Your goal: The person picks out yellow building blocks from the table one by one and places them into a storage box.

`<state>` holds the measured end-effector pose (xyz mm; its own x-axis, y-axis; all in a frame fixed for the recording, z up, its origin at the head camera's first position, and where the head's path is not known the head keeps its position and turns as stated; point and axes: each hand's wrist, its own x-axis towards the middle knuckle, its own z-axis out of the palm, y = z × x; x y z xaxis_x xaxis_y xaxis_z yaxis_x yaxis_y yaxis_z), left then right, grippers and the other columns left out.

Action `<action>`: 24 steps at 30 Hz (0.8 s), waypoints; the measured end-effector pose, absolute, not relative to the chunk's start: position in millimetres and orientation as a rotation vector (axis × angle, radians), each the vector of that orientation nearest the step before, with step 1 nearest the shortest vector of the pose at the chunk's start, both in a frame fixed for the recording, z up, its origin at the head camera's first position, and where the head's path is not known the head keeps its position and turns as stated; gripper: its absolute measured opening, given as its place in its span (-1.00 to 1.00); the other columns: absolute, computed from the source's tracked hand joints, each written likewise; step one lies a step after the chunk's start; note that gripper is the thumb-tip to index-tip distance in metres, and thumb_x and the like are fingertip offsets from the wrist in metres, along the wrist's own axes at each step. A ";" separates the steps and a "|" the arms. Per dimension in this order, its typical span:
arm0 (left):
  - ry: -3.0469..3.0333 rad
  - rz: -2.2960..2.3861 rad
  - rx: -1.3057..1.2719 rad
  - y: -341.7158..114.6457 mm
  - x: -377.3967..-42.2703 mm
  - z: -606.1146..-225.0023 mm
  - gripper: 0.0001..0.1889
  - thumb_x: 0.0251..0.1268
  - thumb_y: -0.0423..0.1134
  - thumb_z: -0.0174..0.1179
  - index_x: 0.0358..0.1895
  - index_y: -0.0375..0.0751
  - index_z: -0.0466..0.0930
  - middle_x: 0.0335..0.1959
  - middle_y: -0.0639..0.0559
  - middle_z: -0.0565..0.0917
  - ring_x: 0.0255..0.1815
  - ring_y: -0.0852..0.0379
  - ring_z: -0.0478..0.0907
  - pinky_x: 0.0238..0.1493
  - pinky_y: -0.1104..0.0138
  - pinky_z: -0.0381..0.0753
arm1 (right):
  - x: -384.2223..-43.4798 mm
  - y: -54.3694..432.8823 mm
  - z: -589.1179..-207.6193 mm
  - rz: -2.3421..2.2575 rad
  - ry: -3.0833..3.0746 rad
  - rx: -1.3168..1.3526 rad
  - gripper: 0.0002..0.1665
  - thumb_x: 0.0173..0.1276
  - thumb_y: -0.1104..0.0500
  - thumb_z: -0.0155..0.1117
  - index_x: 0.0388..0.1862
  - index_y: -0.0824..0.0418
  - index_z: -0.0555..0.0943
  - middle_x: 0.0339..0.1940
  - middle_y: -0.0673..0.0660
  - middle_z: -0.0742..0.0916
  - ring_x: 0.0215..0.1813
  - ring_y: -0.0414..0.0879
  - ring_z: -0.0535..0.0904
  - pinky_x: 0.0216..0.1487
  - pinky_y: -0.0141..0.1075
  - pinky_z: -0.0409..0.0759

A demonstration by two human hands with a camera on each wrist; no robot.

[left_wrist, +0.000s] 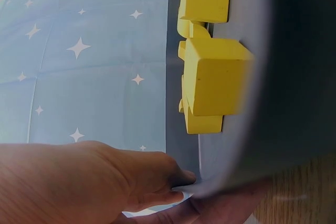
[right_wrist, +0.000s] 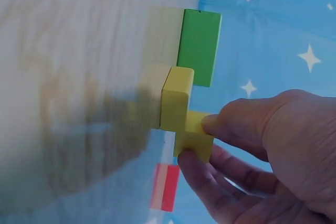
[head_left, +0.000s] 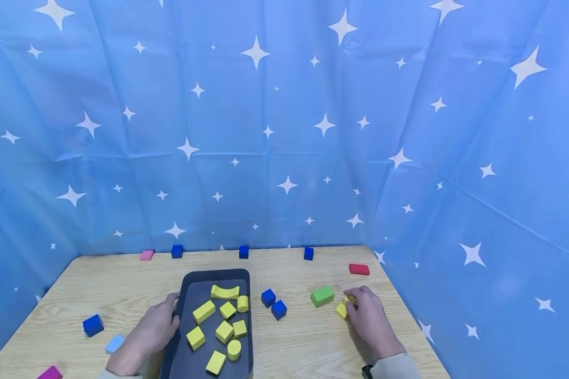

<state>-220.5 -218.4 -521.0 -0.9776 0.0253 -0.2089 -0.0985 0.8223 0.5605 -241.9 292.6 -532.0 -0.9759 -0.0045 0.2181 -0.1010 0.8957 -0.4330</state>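
Note:
My left hand (head_left: pixel 155 327) grips the left rim of a dark grey tray (head_left: pixel 182 316), thumb over the edge and fingers underneath in the left wrist view. Several yellow blocks lie in the tray, among them an arched block (head_left: pixel 225 292), a cylinder (head_left: pixel 234 349) and a cube (left_wrist: pixel 218 82). Over on the right, my right hand (head_left: pixel 367 316) pinches a yellow block (right_wrist: pixel 194 141) between thumb and fingers. Another yellow block (right_wrist: pixel 176 99) stands on the table right beside it. A green block (head_left: pixel 322 296) is just left of these.
Two blue cubes (head_left: pixel 278 309) sit right of the tray. Along the back edge are a pink block (head_left: pixel 147 255) and several blue cubes (head_left: pixel 244 252). A red block (head_left: pixel 359 269) lies beyond my right hand. Blue (head_left: pixel 93 326), light blue (head_left: pixel 115 343) and magenta (head_left: pixel 50 373) blocks lie at left.

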 end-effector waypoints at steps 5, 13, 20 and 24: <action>2.796 0.893 -0.058 -218.1 -220.9 -521.4 -0.34 0.74 -0.43 0.17 0.72 -0.66 0.22 0.21 -0.53 0.80 -0.11 -0.02 0.78 -0.23 0.13 0.82 | -240.7 288.8 -527.6 0.669 -2.821 0.090 -0.69 0.57 0.42 0.49 0.23 0.35 0.86 0.10 0.27 0.85 0.12 0.12 0.88 0.11 -0.04 0.97; 2.800 0.884 -0.057 -218.3 -220.4 -521.6 -0.33 0.73 -0.43 0.17 0.72 -0.66 0.23 0.20 -0.51 0.81 -0.11 -0.02 0.77 -0.21 0.12 0.80 | -237.7 283.0 -522.5 0.661 -2.776 0.139 -0.67 0.53 0.42 0.52 0.22 0.35 0.87 0.10 0.31 0.85 -0.03 0.04 0.86 -0.05 -0.15 0.96; 2.813 0.866 -0.052 -218.2 -219.7 -521.5 -0.34 0.74 -0.43 0.19 0.71 -0.66 0.24 0.26 -0.56 0.79 -0.06 -0.06 0.80 -0.17 0.09 0.84 | -236.2 277.2 -522.7 0.678 -2.753 0.173 -0.67 0.51 0.43 0.53 0.21 0.36 0.86 0.12 0.32 0.85 0.05 0.14 0.90 0.04 -0.09 0.98; 2.812 0.857 -0.045 -218.2 -220.3 -521.0 -0.34 0.74 -0.43 0.19 0.72 -0.66 0.23 0.21 -0.51 0.81 -0.11 -0.03 0.77 -0.19 0.11 0.81 | -234.2 271.9 -520.9 0.694 -2.731 0.200 -0.67 0.49 0.44 0.54 0.20 0.36 0.86 0.11 0.31 0.85 0.06 0.15 0.89 0.07 -0.08 0.98</action>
<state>-220.3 -218.2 -521.0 -0.9793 0.0292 -0.2002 -0.0874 0.8312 0.5490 -234.2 271.9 -520.9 -0.9404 -0.0569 0.3353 -0.2101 0.8725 -0.4411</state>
